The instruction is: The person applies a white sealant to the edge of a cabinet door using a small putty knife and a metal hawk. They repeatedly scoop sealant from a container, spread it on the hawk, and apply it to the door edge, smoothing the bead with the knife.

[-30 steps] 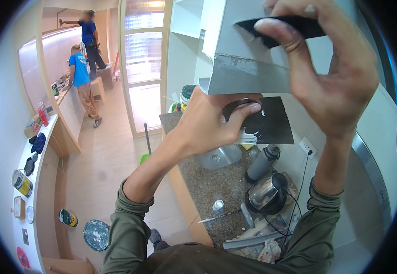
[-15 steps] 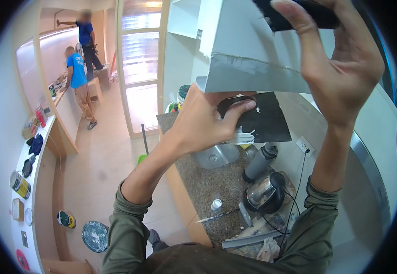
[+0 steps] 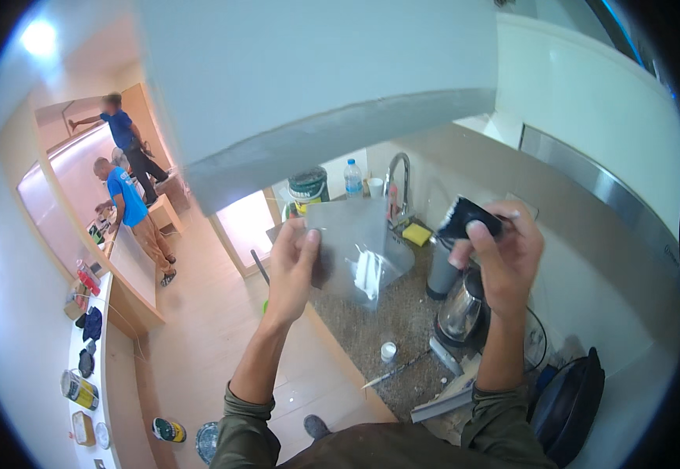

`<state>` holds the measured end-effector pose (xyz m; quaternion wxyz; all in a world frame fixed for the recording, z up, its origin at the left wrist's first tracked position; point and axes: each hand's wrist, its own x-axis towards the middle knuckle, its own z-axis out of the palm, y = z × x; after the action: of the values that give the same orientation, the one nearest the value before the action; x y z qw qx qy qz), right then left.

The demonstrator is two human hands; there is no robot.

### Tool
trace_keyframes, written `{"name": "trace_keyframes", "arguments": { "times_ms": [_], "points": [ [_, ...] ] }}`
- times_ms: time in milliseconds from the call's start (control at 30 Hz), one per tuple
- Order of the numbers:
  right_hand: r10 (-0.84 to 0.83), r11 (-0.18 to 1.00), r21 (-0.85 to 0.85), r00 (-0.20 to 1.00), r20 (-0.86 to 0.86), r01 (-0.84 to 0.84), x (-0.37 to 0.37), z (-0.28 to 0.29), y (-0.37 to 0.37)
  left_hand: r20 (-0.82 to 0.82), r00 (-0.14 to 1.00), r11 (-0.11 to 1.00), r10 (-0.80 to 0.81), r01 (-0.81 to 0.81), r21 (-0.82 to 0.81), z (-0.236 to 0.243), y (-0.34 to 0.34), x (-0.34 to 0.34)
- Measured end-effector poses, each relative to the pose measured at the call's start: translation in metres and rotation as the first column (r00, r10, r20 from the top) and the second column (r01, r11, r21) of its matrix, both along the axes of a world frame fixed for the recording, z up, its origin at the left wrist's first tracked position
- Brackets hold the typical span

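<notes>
My left hand [image 3: 289, 270] is closed on the edge of a thin flat putty board [image 3: 344, 227]. The board looks grey and shiny here, with a thick smear of white putty [image 3: 368, 273] on its face. In my right hand [image 3: 504, 262] a small black putty scraper [image 3: 469, 219] is pinched between thumb and fingers, white paste along its left edge. The scraper is apart from the board, to its right. Above both hands hangs a pale wall cabinet [image 3: 316, 70]; a grey band [image 3: 340, 125] runs along its lower edge.
Below is a speckled counter [image 3: 356, 336] with a tap [image 3: 404, 184], yellow sponge [image 3: 416, 234], grey bottle [image 3: 440, 273], kettle [image 3: 459, 313] and small white cup [image 3: 388, 351]. Behind stands a paint bucket [image 3: 307, 186]. Two people [image 3: 125, 199] work at the far left. Tubs [image 3: 169, 429] sit on the floor.
Both hands have come down from the cabinet and moved apart. The board has turned its putty-smeared face into view. The scraper is lower, and the view has shifted to show more of the cabinet.
</notes>
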<state>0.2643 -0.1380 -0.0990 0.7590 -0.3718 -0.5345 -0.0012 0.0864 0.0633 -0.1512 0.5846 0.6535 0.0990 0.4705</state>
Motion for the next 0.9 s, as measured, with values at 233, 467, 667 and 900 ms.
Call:
{"name": "trace_keyframes", "arguments": {
  "times_ms": [233,467,667,900],
  "points": [
    [0.193,0.962,-0.152,0.957,-0.217,-0.228,0.031,-0.057,0.006,0.210,0.977,0.956,0.022,0.041,-0.290,-0.040,-0.031,0.010],
    [0.166,0.951,-0.213,0.951,-0.260,-0.224,0.025,-0.087,0.001,0.158,0.987,0.890,-0.032,0.100,-0.445,-0.062,-0.045,0.011],
    [-0.122,0.987,-0.065,0.953,0.277,0.145,0.015,-0.112,-0.007,0.187,0.980,0.790,-0.064,0.164,-0.591,-0.082,-0.048,0.003],
    [-0.204,0.966,-0.090,0.929,0.308,0.242,0.006,-0.134,-0.008,0.123,0.987,0.692,-0.100,0.158,-0.704,-0.102,-0.067,-0.006]
  ]
}}
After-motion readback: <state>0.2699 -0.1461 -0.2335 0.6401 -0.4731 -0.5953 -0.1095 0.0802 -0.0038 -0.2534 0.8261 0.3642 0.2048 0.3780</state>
